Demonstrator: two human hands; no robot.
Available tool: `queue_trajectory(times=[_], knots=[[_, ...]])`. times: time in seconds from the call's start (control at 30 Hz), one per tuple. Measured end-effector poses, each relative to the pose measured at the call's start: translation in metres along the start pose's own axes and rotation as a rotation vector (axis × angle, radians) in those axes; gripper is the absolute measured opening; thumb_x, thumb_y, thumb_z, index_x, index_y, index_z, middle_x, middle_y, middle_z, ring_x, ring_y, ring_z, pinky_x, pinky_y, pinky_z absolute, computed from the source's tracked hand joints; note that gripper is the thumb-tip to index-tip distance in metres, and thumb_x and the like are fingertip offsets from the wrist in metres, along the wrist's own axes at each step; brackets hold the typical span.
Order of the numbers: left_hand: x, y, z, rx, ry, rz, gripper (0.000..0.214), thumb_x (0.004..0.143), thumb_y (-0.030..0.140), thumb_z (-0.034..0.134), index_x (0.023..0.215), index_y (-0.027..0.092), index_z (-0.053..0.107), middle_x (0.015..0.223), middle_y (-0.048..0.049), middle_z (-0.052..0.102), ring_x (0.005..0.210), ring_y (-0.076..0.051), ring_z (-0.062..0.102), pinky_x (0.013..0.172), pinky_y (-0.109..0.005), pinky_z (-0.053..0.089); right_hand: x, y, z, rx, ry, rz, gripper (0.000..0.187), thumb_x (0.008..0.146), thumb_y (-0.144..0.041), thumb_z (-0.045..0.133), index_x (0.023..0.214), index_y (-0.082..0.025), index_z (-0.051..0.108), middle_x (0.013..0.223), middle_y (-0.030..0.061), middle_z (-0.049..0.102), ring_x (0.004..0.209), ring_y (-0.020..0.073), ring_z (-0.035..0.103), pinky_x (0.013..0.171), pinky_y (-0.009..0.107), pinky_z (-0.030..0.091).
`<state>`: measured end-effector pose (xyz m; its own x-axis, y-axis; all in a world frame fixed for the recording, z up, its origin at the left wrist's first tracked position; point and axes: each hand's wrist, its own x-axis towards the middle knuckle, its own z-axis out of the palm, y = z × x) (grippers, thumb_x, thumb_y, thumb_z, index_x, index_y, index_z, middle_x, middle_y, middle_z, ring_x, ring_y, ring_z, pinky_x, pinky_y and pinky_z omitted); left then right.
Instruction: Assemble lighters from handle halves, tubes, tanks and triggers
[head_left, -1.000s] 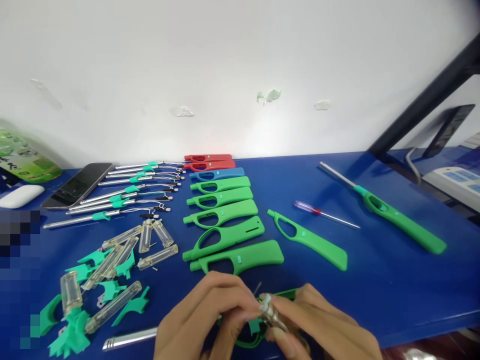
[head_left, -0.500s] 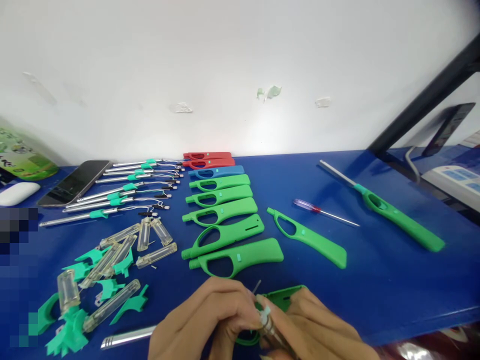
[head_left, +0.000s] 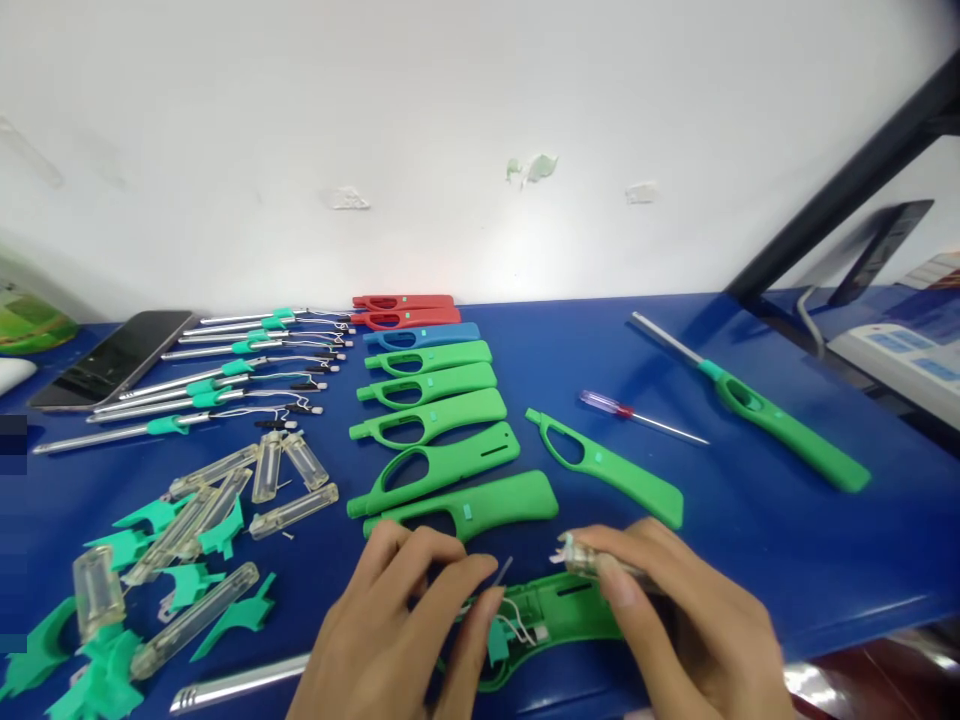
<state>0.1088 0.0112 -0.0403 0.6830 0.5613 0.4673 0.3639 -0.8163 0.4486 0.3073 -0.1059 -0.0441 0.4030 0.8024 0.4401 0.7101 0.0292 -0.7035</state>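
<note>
Several slim silvery metal tubes w/ teal collars and white wires (head_left: 94, 440) lie well L of your L hand, in a stack; nearer it is a loose pile of clear plastic fuel tanks (head_left: 195, 620) mixed w/ teal forked plastic pcs (head_left: 247, 612), all prob. unused stock. A lone silvery metal tube w/ slotted tip (head_left: 240, 682) runs up to your L hand (head_left: 394, 620); where it goes past that is hidden. Your L thumb & index nearly meet at a thin translucent tube (head_left: 502, 572); can't tell if they grip it. Beyond that hand: a column of red, blue & green plastic handle shells (head_left: 461, 418), prob. left to fill. Btwn your hands, the open green plastic handle shell (head_left: 574, 618) has white wires (head_left: 519, 618) & a teal plastic insert (head_left: 498, 640) in it, so it looks part-fitted. Your R hand (head_left: 690, 610) pinches a clear plastic tank w/ pale-blue top (head_left: 583, 562) btwn thumb & index, just above the shell: tank not seated, no cover half on. Beyond your R hand: a loose green plastic shell half (head_left: 626, 480) & a screwdriver w/ purple-clear handle (head_left: 616, 409). Farthest R, a green plastic lighter w/ silvery nozzle (head_left: 795, 435) looks complete, the only one I'd call done.
</note>
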Motion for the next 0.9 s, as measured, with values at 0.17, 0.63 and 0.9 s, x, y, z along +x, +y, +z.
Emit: queue_trajectory(times=[0.17,0.63,0.9], knots=[[0.0,-0.001,0.011,0.091,-0.089,0.008,0.016,0.109,0.021,0.056,0.114,0.025,0.07,0.095,-0.0044,0.069,0.085,-0.025,0.065,0.058,-0.034,0.059,-0.001,0.003,0.001,-0.043,-0.063,-0.045,0.015,0.107,-0.023,0.062,0.113,-0.031,0.073,0.089,-0.0051,0.076,0.077,0.0121,0.073,0.08,0.025,0.059],[0.0,-0.002,0.012,0.082,-0.19,0.136,0.022,0.111,0.01,0.045,0.109,0.02,0.065,0.101,-0.004,0.073,0.089,-0.022,0.065,0.074,-0.036,0.061,0.0,0.006,0.005,-0.07,-0.198,-0.13,0.022,0.111,-0.02,0.055,0.12,-0.028,0.073,0.089,-0.0027,0.07,0.077,0.0154,0.062,0.071,0.032,0.051],[-0.005,-0.005,0.007,0.009,-0.242,0.122,0.028,0.112,0.011,0.044,0.11,0.02,0.071,0.103,-0.0031,0.076,0.088,-0.021,0.064,0.078,-0.036,0.059,0.001,0.0,0.003,-0.067,-0.206,-0.114,0.023,0.111,-0.02,0.055,0.122,-0.028,0.073,0.09,-0.0029,0.07,0.079,0.015,0.063,0.073,0.032,0.051]])
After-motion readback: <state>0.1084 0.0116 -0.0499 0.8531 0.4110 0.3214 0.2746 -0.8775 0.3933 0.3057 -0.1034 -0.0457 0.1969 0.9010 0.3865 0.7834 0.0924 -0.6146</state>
